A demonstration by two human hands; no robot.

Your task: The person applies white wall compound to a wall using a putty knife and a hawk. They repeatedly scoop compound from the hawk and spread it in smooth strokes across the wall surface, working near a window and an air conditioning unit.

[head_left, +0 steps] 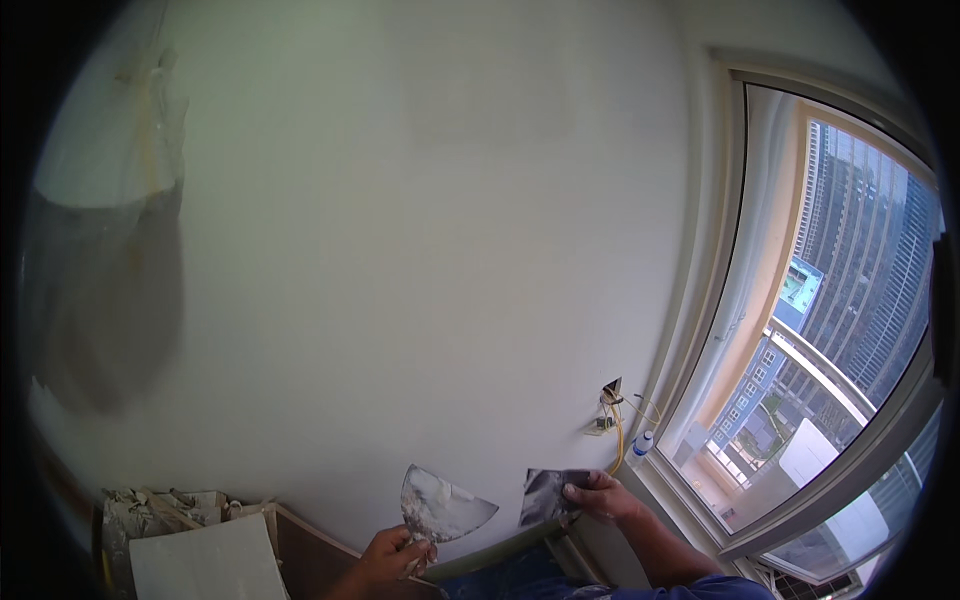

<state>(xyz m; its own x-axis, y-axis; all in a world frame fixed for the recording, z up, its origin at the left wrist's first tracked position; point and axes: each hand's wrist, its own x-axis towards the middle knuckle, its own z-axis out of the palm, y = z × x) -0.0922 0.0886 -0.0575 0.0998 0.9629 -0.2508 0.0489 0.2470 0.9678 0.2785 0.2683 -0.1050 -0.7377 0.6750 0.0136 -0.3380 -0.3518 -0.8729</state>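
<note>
Two hands each hold something. The left hand (387,558) has its fingers curled around a scraper (452,512), which leans up and right, white paste (428,496) on its wide blade. Just right of it, not touching, the right hand (603,494) pinches a shiny dark plate (546,492). The wall (440,300) is beyond; a bottle (641,446) stands farther right.

Single wide fisheye view from head height, toward the nearby wall (420,290), hands (393,554) close at lower edge.
</note>
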